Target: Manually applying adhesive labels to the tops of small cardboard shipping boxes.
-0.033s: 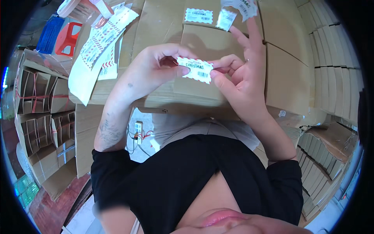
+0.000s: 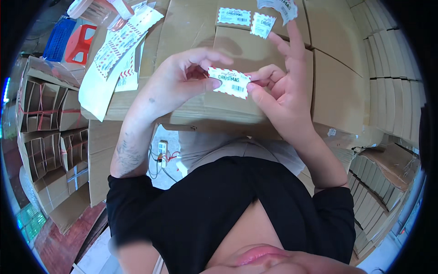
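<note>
A small white label [image 2: 230, 83] with a scalloped, red-striped border is stretched between my hands above the cardboard surface. My left hand [image 2: 185, 80] pinches its left end with the thumb, the index finger lifted away. My right hand [image 2: 287, 86] grips the right end between thumb and index finger. At the raised fingertips of my right hand are two more labels: a curled one [image 2: 285, 10] and a smaller one [image 2: 263, 24]; whether they stick to the fingers I cannot tell. Another label [image 2: 234, 16] lies flat on the cardboard beyond.
Brown cardboard [image 2: 187, 27] forms the work surface. Label sheets [image 2: 119, 45] lie at the left, beside a clear plastic container [image 2: 93, 13]. A red stool [image 2: 82, 45] and a blue basket [image 2: 59, 39] stand farther left. Folded cartons [image 2: 392, 100] are stacked at the right.
My left index finger has straightened and lifted off the label. The smaller label by my right fingertips has turned slightly and shows more of its face.
</note>
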Demonstrator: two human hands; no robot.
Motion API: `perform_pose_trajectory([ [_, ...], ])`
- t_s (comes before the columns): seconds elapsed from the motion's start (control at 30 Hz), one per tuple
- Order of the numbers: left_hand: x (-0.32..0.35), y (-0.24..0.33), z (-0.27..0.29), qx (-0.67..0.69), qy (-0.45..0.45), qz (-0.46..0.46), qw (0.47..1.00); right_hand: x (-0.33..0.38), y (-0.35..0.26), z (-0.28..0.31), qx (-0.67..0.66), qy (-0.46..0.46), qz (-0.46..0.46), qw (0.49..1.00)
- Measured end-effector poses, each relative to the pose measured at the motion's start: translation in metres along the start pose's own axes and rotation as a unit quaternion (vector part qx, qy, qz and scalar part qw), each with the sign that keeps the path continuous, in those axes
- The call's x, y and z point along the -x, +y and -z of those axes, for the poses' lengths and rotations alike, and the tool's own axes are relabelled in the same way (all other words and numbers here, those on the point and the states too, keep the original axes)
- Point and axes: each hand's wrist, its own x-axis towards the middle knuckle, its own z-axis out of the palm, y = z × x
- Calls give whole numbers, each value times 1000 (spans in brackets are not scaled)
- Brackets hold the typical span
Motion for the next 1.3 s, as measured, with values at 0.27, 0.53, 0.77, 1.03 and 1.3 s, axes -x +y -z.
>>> perform_pose_trajectory([
  [0.27,21,-7,-6,-16,21,13,1000,11,13,2,112,-62,9,992],
  [0.53,24,-3,-11,-113,32,-32,993,12,14,1,135,-73,5,988],
  [0.77,25,-1,-14,-110,25,-23,993,12,18,2,119,-90,0,989],
  [1.03,26,3,-17,-186,31,-49,981,12,15,1,189,-87,31,978],
  [1.3,28,3,-19,-238,36,-55,969,11,18,-2,223,-84,95,966],
])
